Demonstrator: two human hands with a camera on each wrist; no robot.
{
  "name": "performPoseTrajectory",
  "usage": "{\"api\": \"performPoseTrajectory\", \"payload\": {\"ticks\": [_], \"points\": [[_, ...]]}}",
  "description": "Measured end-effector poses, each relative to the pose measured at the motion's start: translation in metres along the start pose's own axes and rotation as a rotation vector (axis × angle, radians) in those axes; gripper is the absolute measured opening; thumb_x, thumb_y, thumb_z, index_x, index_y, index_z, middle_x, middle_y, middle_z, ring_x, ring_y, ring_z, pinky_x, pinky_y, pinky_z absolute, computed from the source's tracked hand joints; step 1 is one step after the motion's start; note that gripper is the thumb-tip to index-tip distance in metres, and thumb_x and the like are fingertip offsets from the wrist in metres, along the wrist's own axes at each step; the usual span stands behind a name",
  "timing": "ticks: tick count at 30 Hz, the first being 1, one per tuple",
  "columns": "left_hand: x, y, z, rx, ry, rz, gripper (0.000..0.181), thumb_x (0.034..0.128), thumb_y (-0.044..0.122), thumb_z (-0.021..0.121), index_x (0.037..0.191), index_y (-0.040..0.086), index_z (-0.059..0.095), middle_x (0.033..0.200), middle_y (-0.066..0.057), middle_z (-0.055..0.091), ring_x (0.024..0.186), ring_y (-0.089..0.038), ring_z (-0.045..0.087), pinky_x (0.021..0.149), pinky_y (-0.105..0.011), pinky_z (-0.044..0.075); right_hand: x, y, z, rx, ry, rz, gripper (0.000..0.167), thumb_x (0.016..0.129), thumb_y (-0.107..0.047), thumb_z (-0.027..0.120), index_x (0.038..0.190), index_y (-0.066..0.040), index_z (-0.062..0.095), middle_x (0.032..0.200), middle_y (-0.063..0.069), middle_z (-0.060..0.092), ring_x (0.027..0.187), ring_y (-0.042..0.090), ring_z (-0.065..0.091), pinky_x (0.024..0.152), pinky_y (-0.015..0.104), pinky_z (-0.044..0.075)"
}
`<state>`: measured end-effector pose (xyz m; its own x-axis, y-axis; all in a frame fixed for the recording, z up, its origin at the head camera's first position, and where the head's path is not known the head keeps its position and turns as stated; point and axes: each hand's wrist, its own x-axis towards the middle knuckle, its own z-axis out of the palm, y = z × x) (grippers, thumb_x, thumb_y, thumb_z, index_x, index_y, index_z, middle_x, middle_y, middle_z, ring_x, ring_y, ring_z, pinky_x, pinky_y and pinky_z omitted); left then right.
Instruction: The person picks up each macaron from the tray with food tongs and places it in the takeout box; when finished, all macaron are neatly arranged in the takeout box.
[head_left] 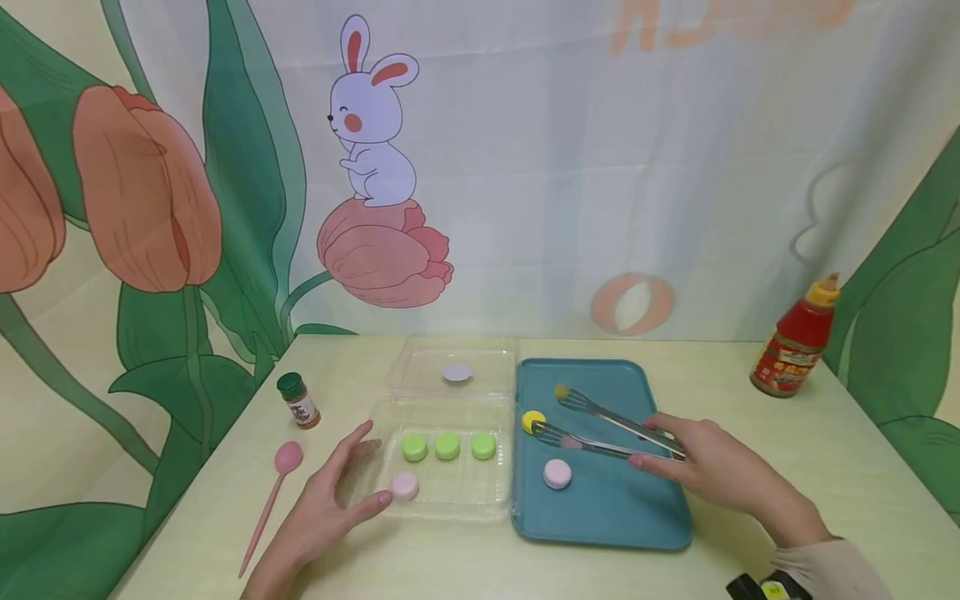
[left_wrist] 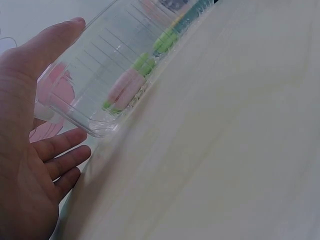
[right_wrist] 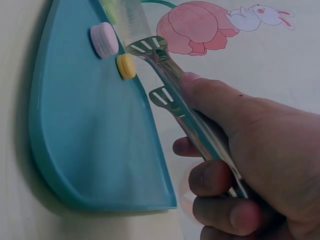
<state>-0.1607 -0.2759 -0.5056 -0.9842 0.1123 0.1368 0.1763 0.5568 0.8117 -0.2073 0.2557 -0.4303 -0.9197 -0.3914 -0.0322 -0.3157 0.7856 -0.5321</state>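
One red bottle (head_left: 795, 342), right of frame, shows in head view only; left hand (head_left: 324, 498) spread beside clear box (head_left: 453, 503), right hand (head_left: 716, 467) gripping tongs (head_left: 611, 417), lower right.

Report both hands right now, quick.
Left hand: open, holding nothing, beside the clear plastic box.
Right hand: closed around the metal tongs.
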Motion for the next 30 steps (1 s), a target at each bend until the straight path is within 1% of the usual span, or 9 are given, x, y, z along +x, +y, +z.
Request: {"api": "performPoseTrajectory", "payload": {"ticks": [3, 8, 13, 16, 20, 22, 25, 30], "points": [[0.000, 0.000, 0.000, -0.006, 0.000, 0.001, 0.098, 0.0948, 0.040, 0.090, 0.175, 0.031, 0.034, 0.164, -0.012, 0.059, 0.161, -0.041, 0.044, 0.130, -0.070, 0.027, 0.005, 0.000, 0.005, -0.010, -0.028, 0.004, 0.071, 0.101, -0.058, 0.078, 0.144, -0.003, 0.066, 0.113, 0.002, 0.075, 0.092, 0.017, 0.063, 0.077, 0.036, 0.055], [0.000, 0.000, 0.001, -0.008, -0.002, 0.003, 0.098, 0.0945, 0.040, 0.091, 0.174, 0.032, 0.034, 0.163, -0.010, 0.060, 0.160, -0.041, 0.044, 0.130, -0.070, 0.027, 0.013, -0.008, 0.009, -0.045, -0.062, 0.031, 0.070, 0.101, -0.057, 0.079, 0.143, -0.002, 0.067, 0.119, 0.007, 0.077, 0.097, 0.020, 0.066, 0.084, 0.045, 0.060], [0.000, 0.001, 0.002, -0.004, -0.002, 0.000, 0.098, 0.0944, 0.041, 0.090, 0.174, 0.031, 0.034, 0.162, -0.010, 0.061, 0.160, -0.041, 0.045, 0.130, -0.071, 0.027, 0.020, -0.016, 0.012, -0.053, -0.082, 0.061, 0.070, 0.102, -0.056, 0.078, 0.145, -0.002, 0.066, 0.122, 0.008, 0.076, 0.099, 0.021, 0.066, 0.085, 0.045, 0.060], [0.000, 0.001, 0.002, -0.005, -0.001, -0.002, 0.098, 0.0945, 0.041, 0.090, 0.174, 0.031, 0.034, 0.162, -0.010, 0.061, 0.160, -0.041, 0.045, 0.130, -0.070, 0.027, 0.024, -0.018, 0.014, -0.045, -0.090, 0.071, 0.070, 0.103, -0.055, 0.077, 0.146, -0.001, 0.066, 0.124, 0.009, 0.075, 0.101, 0.023, 0.066, 0.087, 0.048, 0.061], [-0.001, 0.000, 0.002, -0.003, 0.003, 0.007, 0.098, 0.0946, 0.040, 0.091, 0.174, 0.029, 0.034, 0.162, -0.010, 0.061, 0.159, -0.041, 0.046, 0.129, -0.070, 0.028, 0.028, -0.018, 0.017, -0.029, -0.100, 0.062, 0.063, 0.106, -0.052, 0.074, 0.144, -0.002, 0.067, 0.124, 0.008, 0.075, 0.103, 0.023, 0.066, 0.093, 0.052, 0.061], [-0.001, 0.001, 0.001, 0.000, 0.006, 0.012, 0.098, 0.0946, 0.039, 0.091, 0.174, 0.029, 0.034, 0.161, -0.011, 0.062, 0.158, -0.042, 0.047, 0.129, -0.071, 0.028, 0.029, -0.017, 0.018, -0.027, -0.102, 0.051, 0.059, 0.107, -0.051, 0.073, 0.142, -0.004, 0.068, 0.123, 0.007, 0.075, 0.102, 0.022, 0.066, 0.093, 0.052, 0.061], [-0.001, 0.000, 0.001, 0.002, 0.009, 0.014, 0.098, 0.0944, 0.039, 0.091, 0.174, 0.029, 0.034, 0.161, -0.010, 0.062, 0.158, -0.042, 0.047, 0.129, -0.070, 0.029, 0.030, -0.017, 0.019, -0.035, -0.103, 0.035, 0.051, 0.108, -0.049, 0.072, 0.138, -0.008, 0.071, 0.118, 0.003, 0.075, 0.099, 0.020, 0.065, 0.090, 0.050, 0.060], [-0.001, 0.000, 0.001, 0.005, 0.007, 0.015, 0.099, 0.0946, 0.039, 0.091, 0.175, 0.028, 0.034, 0.161, -0.010, 0.062, 0.158, -0.041, 0.047, 0.129, -0.068, 0.029, 0.029, -0.015, 0.017, -0.063, -0.102, 0.007, 0.045, 0.109, -0.049, 0.071, 0.133, -0.011, 0.072, 0.111, -0.001, 0.074, 0.092, 0.017, 0.063, 0.084, 0.044, 0.057]]}}
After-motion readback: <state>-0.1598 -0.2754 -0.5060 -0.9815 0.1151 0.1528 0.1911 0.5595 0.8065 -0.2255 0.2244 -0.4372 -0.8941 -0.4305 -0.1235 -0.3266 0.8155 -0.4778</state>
